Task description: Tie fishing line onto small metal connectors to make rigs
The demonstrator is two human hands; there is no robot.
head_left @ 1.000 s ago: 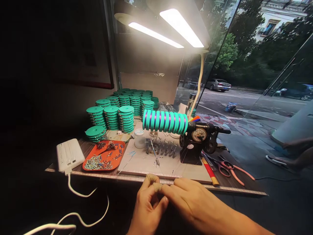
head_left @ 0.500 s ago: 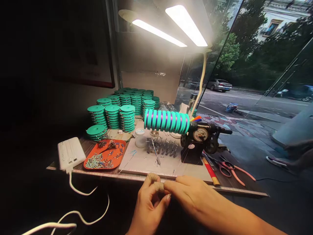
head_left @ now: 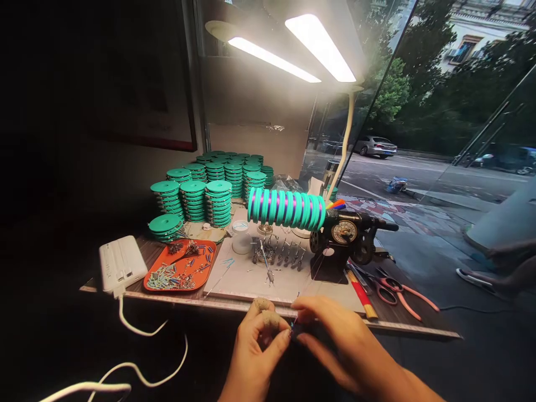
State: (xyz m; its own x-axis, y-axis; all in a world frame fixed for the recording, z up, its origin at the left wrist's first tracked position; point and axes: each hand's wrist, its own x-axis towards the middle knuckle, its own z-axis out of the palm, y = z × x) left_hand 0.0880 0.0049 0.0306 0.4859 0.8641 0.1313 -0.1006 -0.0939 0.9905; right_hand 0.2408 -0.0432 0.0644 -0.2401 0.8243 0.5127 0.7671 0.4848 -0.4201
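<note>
In front of the table's near edge, my left hand (head_left: 262, 349) is closed in a pinch, with tan wraps on two fingers. A tiny bluish thread-like piece (head_left: 292, 325) shows at its fingertips; what it belongs to is too small to make out. Beside it, my right hand (head_left: 335, 335) has its thumb and index finger apart, close to that piece. Beyond the hands, on the board (head_left: 238, 282), lie a small grey metal part (head_left: 270, 276) and a row of small hanging metal clips (head_left: 288, 254).
A black winding machine (head_left: 345, 231) carries a row of turquoise spools (head_left: 287, 207). Stacked green spools (head_left: 193, 202) stand behind an orange tray (head_left: 201, 276) of small parts. A white power bank (head_left: 121, 262) sits left; scissors (head_left: 385, 290) and pliers (head_left: 410, 301) lie right. Lamps (head_left: 320, 47) hang overhead.
My right hand has drawn back to the right from my left fingertips, and its thumb and index finger have spread. My left hand stays pinched in nearly the same place.
</note>
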